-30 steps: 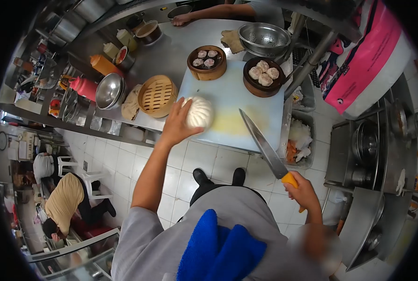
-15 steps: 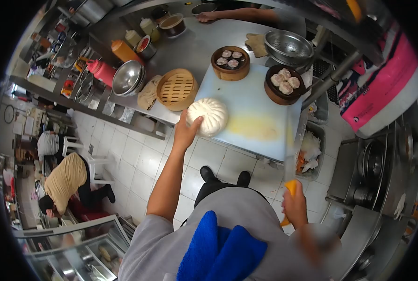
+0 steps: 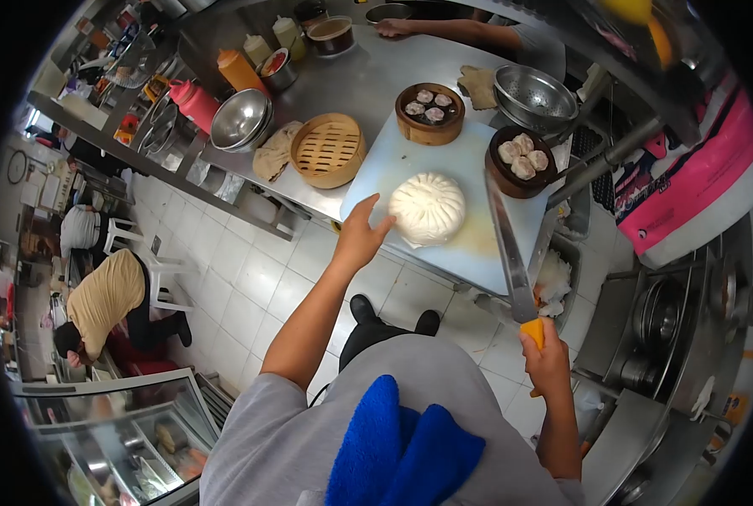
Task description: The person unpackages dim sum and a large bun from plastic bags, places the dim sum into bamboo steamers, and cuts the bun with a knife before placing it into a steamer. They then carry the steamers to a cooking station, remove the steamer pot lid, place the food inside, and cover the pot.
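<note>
A large white pleated bun [image 3: 427,209] rests on the pale cutting board [image 3: 378,175]. My left hand [image 3: 363,236] is at the bun's left side, fingers spread and thumb tip right at its edge, holding nothing. In my right hand [image 3: 548,361] is a long knife [image 3: 514,253], its yellow handle gripped and its blade pointing forward over the board's right side. The blade tip comes close to a dark bamboo steamer [image 3: 511,181] that holds several dumplings [image 3: 524,156]. Farther back on the board stands another bamboo steamer [image 3: 429,132] with small dumplings.
Left of the board sits a slatted bamboo steamer [image 3: 327,152] beside a cloth [image 3: 275,153] and stacked metal bowls [image 3: 240,118]. A colander [image 3: 537,97] stands at back right. Another person's arm [image 3: 465,34] reaches over the table's far edge. Someone bends over at far left [image 3: 106,291].
The bun has moved right onto the board and my left hand has let go of it. My right hand has brought the knife forward over the board's right side.
</note>
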`<state>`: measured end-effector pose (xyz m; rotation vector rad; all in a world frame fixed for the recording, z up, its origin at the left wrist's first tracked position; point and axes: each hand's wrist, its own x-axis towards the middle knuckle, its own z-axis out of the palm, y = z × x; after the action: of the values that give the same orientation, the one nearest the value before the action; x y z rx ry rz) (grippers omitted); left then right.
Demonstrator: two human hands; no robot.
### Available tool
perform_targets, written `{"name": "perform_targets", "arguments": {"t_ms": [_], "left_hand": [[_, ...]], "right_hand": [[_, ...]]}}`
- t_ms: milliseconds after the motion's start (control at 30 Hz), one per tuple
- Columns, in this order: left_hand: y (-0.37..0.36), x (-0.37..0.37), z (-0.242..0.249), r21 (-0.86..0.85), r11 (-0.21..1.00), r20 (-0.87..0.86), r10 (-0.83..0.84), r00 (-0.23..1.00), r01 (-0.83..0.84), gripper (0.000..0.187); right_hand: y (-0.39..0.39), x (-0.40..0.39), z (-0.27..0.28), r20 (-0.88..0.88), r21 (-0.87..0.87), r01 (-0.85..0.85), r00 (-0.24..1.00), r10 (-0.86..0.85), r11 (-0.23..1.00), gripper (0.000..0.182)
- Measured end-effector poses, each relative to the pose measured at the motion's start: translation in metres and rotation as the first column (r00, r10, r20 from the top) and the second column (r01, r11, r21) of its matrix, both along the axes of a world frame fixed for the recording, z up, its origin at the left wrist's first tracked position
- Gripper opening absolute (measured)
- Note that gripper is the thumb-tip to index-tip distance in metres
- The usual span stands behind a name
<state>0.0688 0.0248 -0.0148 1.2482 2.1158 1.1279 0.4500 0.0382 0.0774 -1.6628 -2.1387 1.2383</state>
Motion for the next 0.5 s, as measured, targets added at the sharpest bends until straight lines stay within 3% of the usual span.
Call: {"name": "perform_targets", "arguments": {"t_ms": [33,67,100,133,167,200,267,333,433,500], "left_hand": [[-0.003,-0.004,-0.003,0.032,0.999,-0.252,0.017,0.968,-0.009,0.063],[-0.005,0.001,0.009,0.039,0.999,-0.251,0.031,0.968,-0.021,0.063],[-0.011,0.011,0.021,0.058,0.998,-0.043,-0.007,0.999,0.009,0.065],[-0.017,0.023,0.031,0.083,0.996,0.166,-0.052,0.985,0.038,0.066],[-0.022,0.038,0.032,0.077,0.996,0.474,-0.078,0.877,0.047,0.068],[-0.027,0.057,0.033,0.077,0.995,0.732,-0.097,0.675,0.059,0.069],[-0.039,0.088,0.043,0.062,0.986,0.99,-0.081,0.115,0.156,0.073],[-0.045,0.112,0.027,0.129,0.958,0.991,-0.131,-0.007,0.258,0.068],[-0.044,0.12,0.028,0.206,0.899,0.979,-0.188,-0.083,0.386,0.057],[-0.042,0.121,0.026,0.205,0.905,0.979,-0.196,-0.062,0.372,0.05]], "right_hand": [[-0.002,0.0,0.0,-0.047,-0.022,0.034,0.998,-0.035,0.999,0.032],[-0.001,0.0,0.0,-0.093,-0.042,0.064,0.993,-0.067,0.997,0.03],[-0.002,0.001,0.0,-0.268,-0.214,0.062,0.956,-0.12,0.975,0.024],[-0.003,0.0,-0.001,-0.266,-0.214,0.053,0.958,-0.111,0.975,0.024],[-0.003,-0.004,-0.004,-0.374,-0.374,0.018,0.912,-0.169,0.927,0.021],[-0.004,-0.009,-0.006,-0.463,-0.518,-0.038,0.852,-0.243,0.855,0.019],[-0.002,-0.027,-0.008,-0.475,-0.539,-0.07,0.848,-0.235,0.839,0.017],[0.001,-0.045,-0.009,-0.507,-0.517,-0.138,0.844,-0.172,0.845,0.019],[0.006,-0.063,-0.009,-0.52,-0.524,-0.186,0.843,-0.139,0.831,0.02],[0.008,-0.069,-0.009,-0.525,-0.515,-0.218,0.844,-0.105,0.829,0.02]]}}
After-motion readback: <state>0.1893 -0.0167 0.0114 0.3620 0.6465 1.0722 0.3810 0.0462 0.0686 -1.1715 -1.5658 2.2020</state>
